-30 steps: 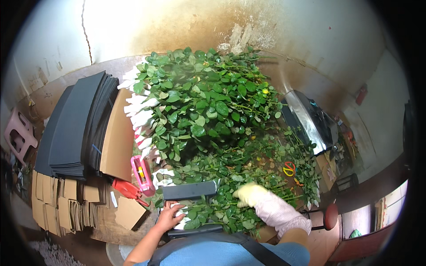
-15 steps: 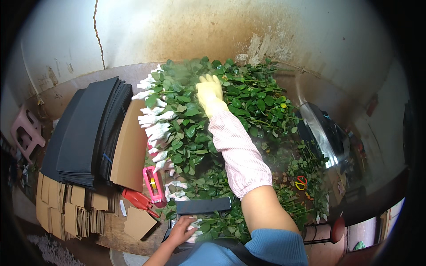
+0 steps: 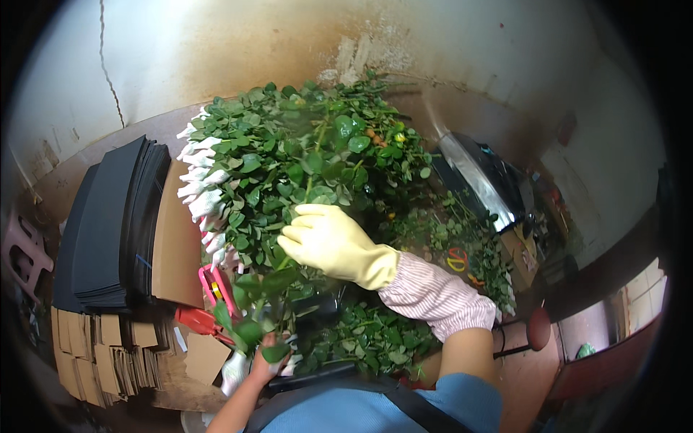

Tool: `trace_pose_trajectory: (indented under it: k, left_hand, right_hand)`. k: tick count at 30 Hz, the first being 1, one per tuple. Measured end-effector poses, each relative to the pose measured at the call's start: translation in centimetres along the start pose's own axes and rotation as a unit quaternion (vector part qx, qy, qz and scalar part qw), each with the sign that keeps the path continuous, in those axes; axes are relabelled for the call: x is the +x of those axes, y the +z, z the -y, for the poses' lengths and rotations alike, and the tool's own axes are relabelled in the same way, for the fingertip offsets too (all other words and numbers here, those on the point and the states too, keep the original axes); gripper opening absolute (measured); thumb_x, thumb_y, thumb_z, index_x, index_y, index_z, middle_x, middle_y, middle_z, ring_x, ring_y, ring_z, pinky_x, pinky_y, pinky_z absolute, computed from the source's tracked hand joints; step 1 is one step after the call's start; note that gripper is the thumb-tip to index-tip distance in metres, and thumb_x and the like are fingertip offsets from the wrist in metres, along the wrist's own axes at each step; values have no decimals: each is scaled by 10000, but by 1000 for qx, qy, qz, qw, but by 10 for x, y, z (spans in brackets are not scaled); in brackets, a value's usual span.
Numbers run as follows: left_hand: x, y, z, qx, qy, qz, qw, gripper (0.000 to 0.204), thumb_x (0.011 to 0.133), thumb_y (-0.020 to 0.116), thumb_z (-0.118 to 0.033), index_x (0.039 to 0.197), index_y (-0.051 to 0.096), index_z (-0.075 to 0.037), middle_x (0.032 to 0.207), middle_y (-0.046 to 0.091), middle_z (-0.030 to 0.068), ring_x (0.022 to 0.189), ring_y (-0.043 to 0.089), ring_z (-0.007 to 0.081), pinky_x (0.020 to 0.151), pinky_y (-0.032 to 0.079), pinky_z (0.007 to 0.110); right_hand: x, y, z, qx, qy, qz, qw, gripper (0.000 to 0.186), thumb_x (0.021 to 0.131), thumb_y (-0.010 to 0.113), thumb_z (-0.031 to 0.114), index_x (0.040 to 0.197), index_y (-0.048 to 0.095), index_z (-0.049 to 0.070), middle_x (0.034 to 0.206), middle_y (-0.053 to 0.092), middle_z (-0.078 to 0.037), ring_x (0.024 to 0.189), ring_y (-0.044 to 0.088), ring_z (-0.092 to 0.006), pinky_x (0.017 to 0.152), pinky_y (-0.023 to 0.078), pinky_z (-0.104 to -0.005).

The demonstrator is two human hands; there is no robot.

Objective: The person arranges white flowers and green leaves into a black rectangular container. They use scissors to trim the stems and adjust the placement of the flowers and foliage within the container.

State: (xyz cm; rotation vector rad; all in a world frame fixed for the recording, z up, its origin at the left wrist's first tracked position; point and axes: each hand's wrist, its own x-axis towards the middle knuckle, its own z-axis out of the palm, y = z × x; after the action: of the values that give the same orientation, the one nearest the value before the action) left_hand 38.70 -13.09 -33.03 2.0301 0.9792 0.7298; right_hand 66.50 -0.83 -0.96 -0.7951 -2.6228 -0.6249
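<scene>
My right hand (image 3: 325, 245), in a yellow rubber glove with a pink striped sleeve, is closed on a leafy flower stem (image 3: 312, 186) above the pile. Leaves hang from it toward the lower left, where a white net-covered flower head (image 3: 234, 372) lies beside my left hand. My bare left hand (image 3: 266, 363) is low at the near edge, its fingers partly behind leaves; what it holds is hidden. Beyond my right hand spreads a thick pile of green-leaved stems (image 3: 267, 159), with white net-covered heads (image 3: 206, 202) along its left side.
Left of the pile are a pink tape dispenser (image 3: 215, 286), a red-handled tool (image 3: 196, 321), a stack of black sheets (image 3: 108, 224) and brown cardboard pieces (image 3: 108, 353). Scissors with red and yellow handles (image 3: 458, 260) lie at the right. A stool (image 3: 538, 329) stands at the lower right.
My right hand has come back from the far pile toward me, now with a leafy stem in it. The view has shifted right, and leaves now partly cover my left hand.
</scene>
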Motion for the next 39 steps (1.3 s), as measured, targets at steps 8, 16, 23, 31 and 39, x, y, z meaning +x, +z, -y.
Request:
trace_pose_trajectory:
  k: [8,16,23,31,39]
  left_hand:
    - [6,6,-10,-54,-31,-30,998,451,849,802,-154,1266,648,-77,1273,603,177,1171,617,348,987,519,391]
    - [1,2,-13,-79,-41,-41,995,470,828,796,-122,1268,648,-51,1243,603,195,1175,589,381,1011,496,431]
    - [1,6,-17,-77,-66,-36,994,456,858,785,-130,1287,640,-78,1260,589,157,1130,621,322,949,530,388]
    - [3,6,-15,-63,-54,-43,996,458,861,794,-135,1292,646,-88,1260,597,120,1120,631,282,920,538,360]
    - [1,7,-11,-65,-52,-36,996,468,866,779,-164,1299,629,-74,1273,563,164,1183,576,352,1001,505,419]
  right_hand:
    - [-25,66,-49,-124,156,74,977,39,680,684,117,652,704,135,656,678,-88,652,685,-266,773,528,-386]
    - [-33,29,-30,7,347,297,890,333,815,661,44,1136,728,102,985,739,-86,962,707,-236,864,548,-366]
    - [-52,19,-12,21,373,216,902,312,988,627,226,1252,665,63,911,744,-155,809,725,-359,722,575,-443]
    - [-120,96,-18,21,289,365,885,454,1008,558,376,1308,668,54,1171,720,-207,1101,692,-353,939,543,-394]
    - [-167,127,-44,9,335,402,852,402,917,582,371,1030,766,31,1084,748,-191,1045,710,-361,904,546,-429]
